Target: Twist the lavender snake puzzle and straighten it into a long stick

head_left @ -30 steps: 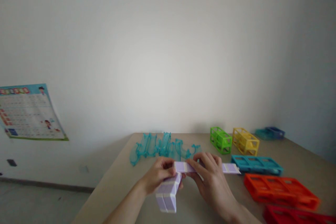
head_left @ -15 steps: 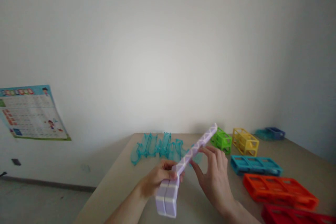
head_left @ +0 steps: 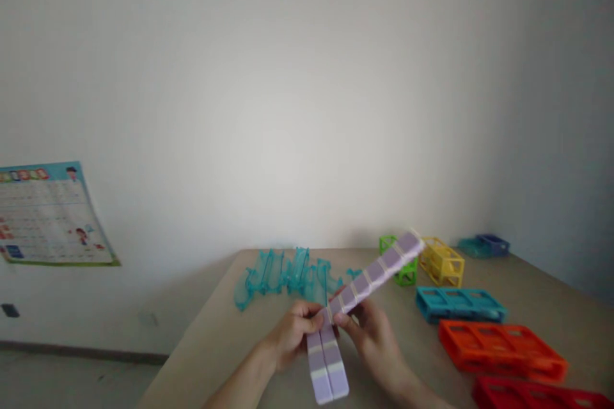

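I hold a lilac and white segmented twist toy (head_left: 369,278) above the table's near left part. My left hand (head_left: 292,335) grips its folded lower end, which points down toward me. My right hand (head_left: 377,339) pinches the toy at the bend, just right of my left hand. From the bend a long straight run of segments rises up and to the right, ending in front of the green frame (head_left: 400,268).
On the beige table (head_left: 551,294) lie clear teal curved pieces (head_left: 288,271) at the back left. To the right stand yellow (head_left: 444,262), teal (head_left: 458,305), orange (head_left: 499,348) and red (head_left: 537,393) open frames, and blue parts (head_left: 484,245) far back. A poster (head_left: 48,214) hangs on the wall at left.
The toy's long arm went from lying flat to the right to slanting up and right. My right hand slid down from the arm to the bend. The folded end turned its flat faces upward.
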A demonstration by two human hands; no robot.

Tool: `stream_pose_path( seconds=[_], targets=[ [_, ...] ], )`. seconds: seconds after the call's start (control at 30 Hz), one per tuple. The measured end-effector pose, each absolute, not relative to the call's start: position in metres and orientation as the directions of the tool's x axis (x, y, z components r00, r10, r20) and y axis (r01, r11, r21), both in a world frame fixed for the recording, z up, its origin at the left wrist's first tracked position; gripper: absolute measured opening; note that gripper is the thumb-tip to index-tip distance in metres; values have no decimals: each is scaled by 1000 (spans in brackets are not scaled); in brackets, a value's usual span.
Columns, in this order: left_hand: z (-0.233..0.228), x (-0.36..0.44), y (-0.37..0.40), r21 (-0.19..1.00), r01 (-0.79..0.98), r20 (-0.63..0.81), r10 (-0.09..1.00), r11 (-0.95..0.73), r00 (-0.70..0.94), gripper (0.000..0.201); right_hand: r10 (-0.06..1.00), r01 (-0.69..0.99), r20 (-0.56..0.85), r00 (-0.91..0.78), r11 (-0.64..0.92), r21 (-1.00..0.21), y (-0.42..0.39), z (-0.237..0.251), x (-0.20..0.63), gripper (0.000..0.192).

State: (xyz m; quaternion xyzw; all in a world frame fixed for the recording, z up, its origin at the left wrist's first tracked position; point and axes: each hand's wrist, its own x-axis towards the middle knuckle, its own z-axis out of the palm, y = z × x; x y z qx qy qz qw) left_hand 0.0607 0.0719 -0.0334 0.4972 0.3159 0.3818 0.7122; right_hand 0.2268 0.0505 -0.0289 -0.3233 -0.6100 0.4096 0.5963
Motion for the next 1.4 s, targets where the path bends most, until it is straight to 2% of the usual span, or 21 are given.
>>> stream_pose_path(
  seconds=[0.13, 0.23, 0.4, 0.53, 0.6, 0.7, 0.8, 0.87, 0.9, 1.03, 1.17, 1.3, 1.4],
  targets=[
    [-27, 65, 69, 861, -404, -98, 879, 310, 468, 23, 862, -23, 500, -89, 500, -866, 50, -32, 229, 25],
    [-26, 67, 66, 775, -501, -107, 861, 386, 497, 16, 867, -4, 487, -105, 489, -872, 50, -32, 230, 27],
    [-23, 74, 58, 586, -649, -103, 839, 485, 535, 29, 853, -48, 520, -57, 517, -854, 52, -38, 231, 24],
    [-14, 88, 52, 587, -693, -148, 897, 418, 416, 25, 857, -61, 515, -38, 512, -857, 53, -41, 232, 26],
    [-11, 92, 51, 608, -671, -139, 889, 424, 436, 26, 868, -62, 495, -31, 492, -868, 52, -39, 232, 28],
    [-17, 87, 55, 632, -523, -181, 765, 572, 618, 32, 867, -98, 491, -81, 483, -870, 50, -31, 234, 33],
    [-27, 76, 59, 603, -260, -269, 499, 754, 824, 55, 853, -192, 475, -215, 440, -877, 46, -23, 235, 39],
    [-31, 72, 60, 594, -147, -302, 389, 791, 870, 61, 846, -231, 455, -279, 401, -887, 44, -21, 233, 41],
    [-32, 71, 60, 599, -126, -307, 373, 791, 876, 63, 843, -238, 450, -294, 391, -889, 44, -21, 233, 42],
    [-31, 70, 59, 673, -188, -266, 471, 715, 841, 62, 876, -172, 441, -194, 412, -895, 44, -22, 233, 40],
    [-34, 70, 58, 767, -267, -204, 617, 583, 760, 30, 914, -68, 382, -135, 376, -924, 49, -24, 237, 40],
    [-36, 72, 56, 796, -330, -171, 712, 507, 681, 22, 906, -161, 372, -204, 344, -925, 54, -26, 238, 41],
    [-36, 72, 55, 787, -390, -136, 751, 478, 647, 27, 895, -298, 397, -202, 330, -896, 56, -23, 238, 37]
  ],
)
